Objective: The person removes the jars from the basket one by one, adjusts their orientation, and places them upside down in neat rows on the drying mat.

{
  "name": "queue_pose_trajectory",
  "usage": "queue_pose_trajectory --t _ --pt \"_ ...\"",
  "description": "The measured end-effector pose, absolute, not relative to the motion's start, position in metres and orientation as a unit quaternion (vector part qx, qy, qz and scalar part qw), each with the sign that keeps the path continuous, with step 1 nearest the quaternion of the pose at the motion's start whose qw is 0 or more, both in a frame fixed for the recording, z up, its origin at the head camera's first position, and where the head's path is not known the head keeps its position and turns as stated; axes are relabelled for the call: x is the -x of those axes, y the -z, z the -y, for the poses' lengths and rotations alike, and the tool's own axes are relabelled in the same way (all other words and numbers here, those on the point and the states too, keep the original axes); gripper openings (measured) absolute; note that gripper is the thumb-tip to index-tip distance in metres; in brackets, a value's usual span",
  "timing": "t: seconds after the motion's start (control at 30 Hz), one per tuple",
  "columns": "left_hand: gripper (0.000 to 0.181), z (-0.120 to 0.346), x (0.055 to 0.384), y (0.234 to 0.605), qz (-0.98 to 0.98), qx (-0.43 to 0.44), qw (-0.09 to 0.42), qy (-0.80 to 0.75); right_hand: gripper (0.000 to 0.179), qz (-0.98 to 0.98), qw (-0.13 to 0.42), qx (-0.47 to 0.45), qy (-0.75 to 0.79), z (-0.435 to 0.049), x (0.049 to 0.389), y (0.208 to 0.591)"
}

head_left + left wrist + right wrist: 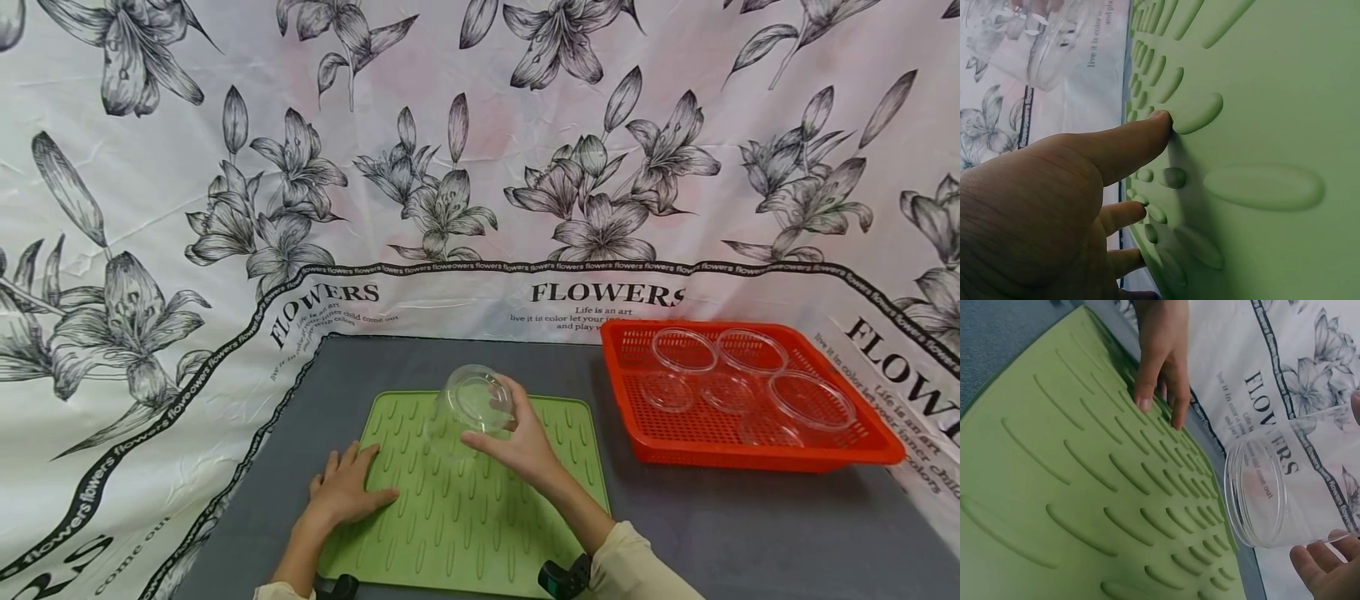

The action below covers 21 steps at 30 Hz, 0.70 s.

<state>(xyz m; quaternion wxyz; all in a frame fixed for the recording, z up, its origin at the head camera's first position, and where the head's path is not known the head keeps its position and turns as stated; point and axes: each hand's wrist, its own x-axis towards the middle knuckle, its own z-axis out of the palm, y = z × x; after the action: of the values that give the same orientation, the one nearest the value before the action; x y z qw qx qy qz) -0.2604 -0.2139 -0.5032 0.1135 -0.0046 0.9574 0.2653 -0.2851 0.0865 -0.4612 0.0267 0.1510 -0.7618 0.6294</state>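
A clear, round plastic container [468, 408] is held above the green mat [465, 525] by my right hand [528, 446], thumb on one side and fingers on the other. Its round end faces partly toward the head camera, so it is tilted. The right wrist view shows the container [1257, 487] side-on, with ridged rings at one end and fingertips [1313, 565] against its wall. My left hand [343, 492] rests at the mat's left edge, fingers spread. In the left wrist view its thumb [1132, 147] touches the mat beside a raised oval bump.
At the right, a red perforated basket [652, 450] holds several clear round containers [813, 400]. The grey table [750, 533] lies beneath basket and mat. Behind hangs a white flower-printed cloth [450, 317] along the table's back and sides.
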Motion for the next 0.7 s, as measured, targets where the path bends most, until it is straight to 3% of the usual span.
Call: queue_pose_trajectory --t 0.7 --pt "0.093 0.212 0.258 0.502 -0.960 0.010 0.113 -0.255 0.100 0.789 0.012 -0.141 -0.598 -0.067 0.296 0.464"
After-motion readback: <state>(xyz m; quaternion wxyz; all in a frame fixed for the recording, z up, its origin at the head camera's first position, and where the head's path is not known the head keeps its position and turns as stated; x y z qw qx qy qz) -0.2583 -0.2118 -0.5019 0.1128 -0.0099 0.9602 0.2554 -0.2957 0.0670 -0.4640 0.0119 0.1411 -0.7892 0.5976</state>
